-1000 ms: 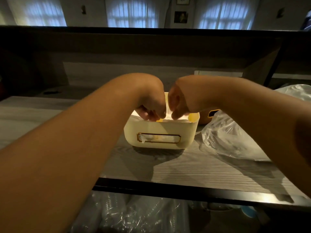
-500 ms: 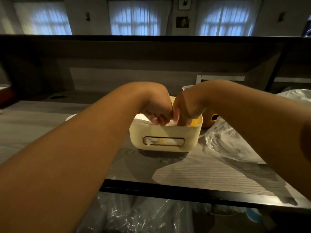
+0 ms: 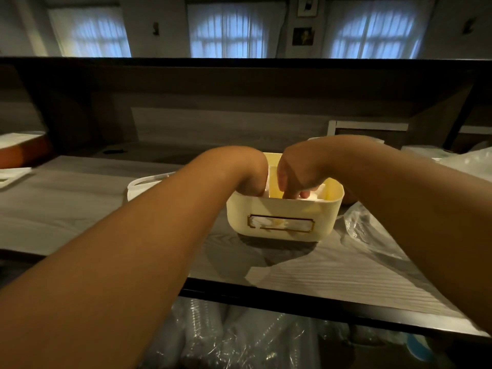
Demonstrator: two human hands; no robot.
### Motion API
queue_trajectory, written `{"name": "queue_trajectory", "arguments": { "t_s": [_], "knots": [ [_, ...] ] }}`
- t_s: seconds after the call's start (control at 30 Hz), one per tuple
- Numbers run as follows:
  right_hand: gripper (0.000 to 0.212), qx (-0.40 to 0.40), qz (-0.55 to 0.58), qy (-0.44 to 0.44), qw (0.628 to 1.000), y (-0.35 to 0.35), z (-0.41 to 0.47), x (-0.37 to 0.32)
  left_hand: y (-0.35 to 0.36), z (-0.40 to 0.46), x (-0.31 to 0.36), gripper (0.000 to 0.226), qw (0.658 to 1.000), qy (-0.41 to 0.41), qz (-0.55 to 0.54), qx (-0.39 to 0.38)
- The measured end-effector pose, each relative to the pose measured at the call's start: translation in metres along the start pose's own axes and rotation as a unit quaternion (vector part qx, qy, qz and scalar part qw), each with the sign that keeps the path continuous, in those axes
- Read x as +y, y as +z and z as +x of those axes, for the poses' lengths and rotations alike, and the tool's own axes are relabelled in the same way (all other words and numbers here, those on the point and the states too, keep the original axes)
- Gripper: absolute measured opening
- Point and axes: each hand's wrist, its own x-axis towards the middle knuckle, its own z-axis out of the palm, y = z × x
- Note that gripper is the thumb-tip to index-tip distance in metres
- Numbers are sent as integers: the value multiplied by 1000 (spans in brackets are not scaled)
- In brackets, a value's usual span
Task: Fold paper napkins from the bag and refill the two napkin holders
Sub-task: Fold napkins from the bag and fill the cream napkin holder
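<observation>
A cream napkin holder (image 3: 283,218) with a gold-framed slot stands on the grey wooden table (image 3: 319,275). White napkins (image 3: 315,196) lie inside it. My left hand (image 3: 253,179) reaches down into the holder's left side, and its wall hides the fingers. My right hand (image 3: 294,177) is over the middle of the holder, fingertips pointing down and pressing on the napkins. A clear plastic bag (image 3: 370,230) lies just right of the holder, under my right forearm.
A white rounded piece (image 3: 141,185) sits left of the holder, behind my left forearm. Flat white items (image 3: 13,174) lie at the far left. The table's black front edge (image 3: 292,302) is close below. Plastic-wrapped cups (image 3: 239,339) are stored under it.
Both hands have sunk lower into the holder, the left one now past the rim. The right hand's fingers have gone from pinching to pressing on the napkins.
</observation>
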Motion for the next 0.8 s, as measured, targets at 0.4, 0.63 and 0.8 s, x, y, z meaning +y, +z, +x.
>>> {"name": "queue_trajectory", "arguments": {
  "t_s": [0.4, 0.63, 0.8],
  "knots": [
    [21, 218, -91, -74, 969, -34, 10, -62, -41, -22, -66, 20, 975, -49, -112, 184],
    [8, 179, -109, -102, 972, -25, 67, -159, 6, -32, -149, 17, 977, -135, -58, 154],
    [25, 112, -121, -69, 984, -4, 102, -181, 53, -29, -188, 33, 979, -156, -76, 105]
  ]
}}
